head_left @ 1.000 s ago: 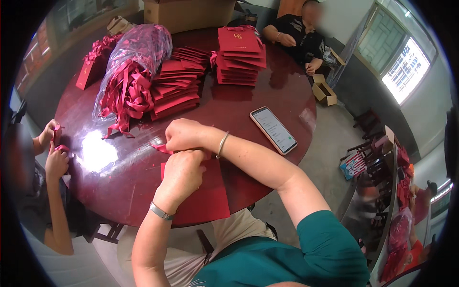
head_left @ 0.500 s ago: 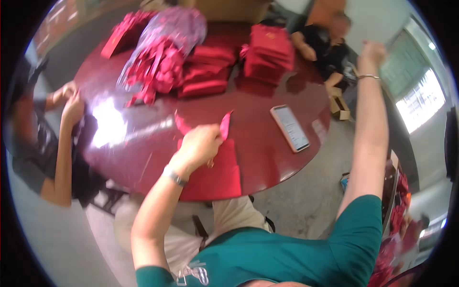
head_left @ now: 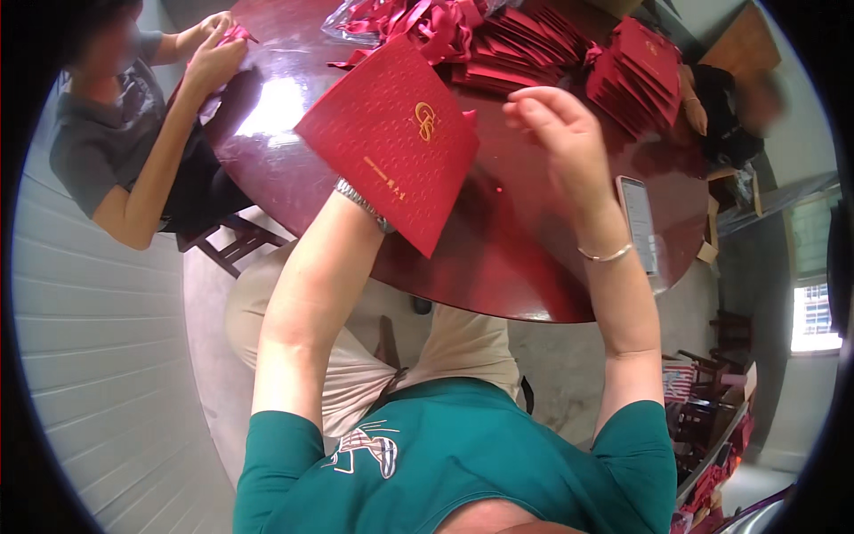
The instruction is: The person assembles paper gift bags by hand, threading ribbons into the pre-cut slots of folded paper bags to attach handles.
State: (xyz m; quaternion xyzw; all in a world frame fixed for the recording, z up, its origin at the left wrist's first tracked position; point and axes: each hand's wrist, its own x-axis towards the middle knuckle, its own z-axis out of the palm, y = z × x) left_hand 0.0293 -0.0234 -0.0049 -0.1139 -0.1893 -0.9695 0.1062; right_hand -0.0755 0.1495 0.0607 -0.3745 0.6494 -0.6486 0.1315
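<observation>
A flat red gift bag (head_left: 391, 142) with a gold emblem and gold lettering is held up, tilted, over the near part of the table. My left forearm (head_left: 311, 285) reaches behind it; the bag hides my left hand and its grip. A bit of pink-red ribbon (head_left: 470, 117) peeks out past the bag's right edge. To the right of the bag, my right hand (head_left: 560, 133) hovers above the table, fingers loosely bent and apart, with nothing seen in them.
On the round dark-red table (head_left: 534, 276) lie a heap of red ribbons (head_left: 436, 31), fanned red bags (head_left: 525, 49), another bag stack (head_left: 636, 71) and a phone (head_left: 635, 222). One person (head_left: 133, 133) sits at left handling a ribbon; another (head_left: 729, 107) sits at far right.
The red bag has come up off the table's near edge and now shows its printed face. My right hand has come in from far right. The view has shifted too.
</observation>
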